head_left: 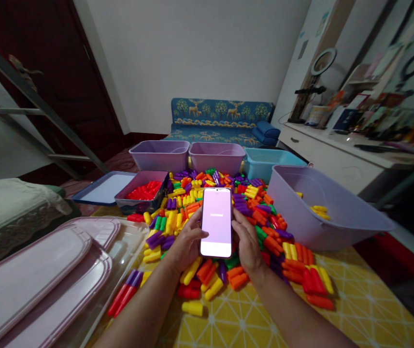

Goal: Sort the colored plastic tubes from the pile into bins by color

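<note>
Upright between my two hands is a smartphone [216, 220] with a lit pinkish-white screen. My left hand [189, 241] grips its left edge, the thumb lying over the lower left of the screen. Along the right edge, my right hand [246, 239] is closed with its thumb beside the phone; its other fingers are partly hidden. Beneath and around both hands spreads a pile of plastic pieces [171, 223] shaped like joined short tubes, in red, orange, yellow, green and purple. A single yellow piece [192, 308] lies nearer to me.
Purple bins [159, 151] and a blue bin [275, 157] line the far edge. A large purple bin [332, 232] at right holds some yellow pieces. Red pieces fill a small box [141, 205] at left. Pale lids [36, 261] are stacked front left on the yellow tablecloth [228, 324].
</note>
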`<state>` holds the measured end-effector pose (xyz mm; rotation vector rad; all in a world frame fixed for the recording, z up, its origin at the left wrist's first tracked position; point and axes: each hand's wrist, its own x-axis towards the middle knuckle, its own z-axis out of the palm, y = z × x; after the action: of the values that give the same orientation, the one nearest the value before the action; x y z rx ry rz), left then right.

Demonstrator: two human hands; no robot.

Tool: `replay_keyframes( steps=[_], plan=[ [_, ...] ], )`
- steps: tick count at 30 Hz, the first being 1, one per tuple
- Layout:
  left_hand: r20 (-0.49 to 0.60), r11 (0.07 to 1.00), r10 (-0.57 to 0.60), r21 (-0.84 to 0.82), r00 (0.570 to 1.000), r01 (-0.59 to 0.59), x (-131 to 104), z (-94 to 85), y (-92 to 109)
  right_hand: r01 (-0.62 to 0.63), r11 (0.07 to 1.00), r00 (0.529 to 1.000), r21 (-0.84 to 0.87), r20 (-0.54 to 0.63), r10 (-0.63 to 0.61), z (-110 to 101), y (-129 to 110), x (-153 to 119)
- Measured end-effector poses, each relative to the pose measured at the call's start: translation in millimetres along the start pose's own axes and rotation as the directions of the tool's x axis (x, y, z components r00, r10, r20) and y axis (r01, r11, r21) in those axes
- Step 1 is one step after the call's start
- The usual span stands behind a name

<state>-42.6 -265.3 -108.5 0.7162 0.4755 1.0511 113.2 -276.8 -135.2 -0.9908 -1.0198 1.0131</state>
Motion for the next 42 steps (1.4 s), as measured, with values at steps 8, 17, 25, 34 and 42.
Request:
replay_keyframes(
  steps=[8,17,25,34,42],
  plan=[
    [-0.001,1.000,0.002,0.000,1.000,-0.002,1.2,-0.1,-0.6,-0.002,1.000,1.000,-0.013,0.009,0.003,-0.7,-0.7,0.7],
    [0.007,1.000,0.002,0.003,1.000,-0.002,1.1,0.3,0.1,-0.003,0.999,1.000,-0.033,-0.029,0.002,1.5,-3.9,-0.6],
    [0.004,1.000,0.012,0.007,1.000,-0.012,1.5,-0.3,-0.5,-0.017,1.000,1.000,-0.004,-0.011,0.017,1.4,-3.7,-0.8],
    [0.001,1.000,0.001,0.015,1.000,-0.001,0.0,2.5,1.0,-0.007,1.000,1.000,-0.017,-0.009,0.007,0.4,-2.3,-0.8],
    [0.012,0.999,0.025,0.044,1.000,-0.025,-0.1,1.7,0.2,-0.015,1.000,1.000,-0.014,-0.023,0.015,-0.2,-0.7,-0.3]
  ],
)
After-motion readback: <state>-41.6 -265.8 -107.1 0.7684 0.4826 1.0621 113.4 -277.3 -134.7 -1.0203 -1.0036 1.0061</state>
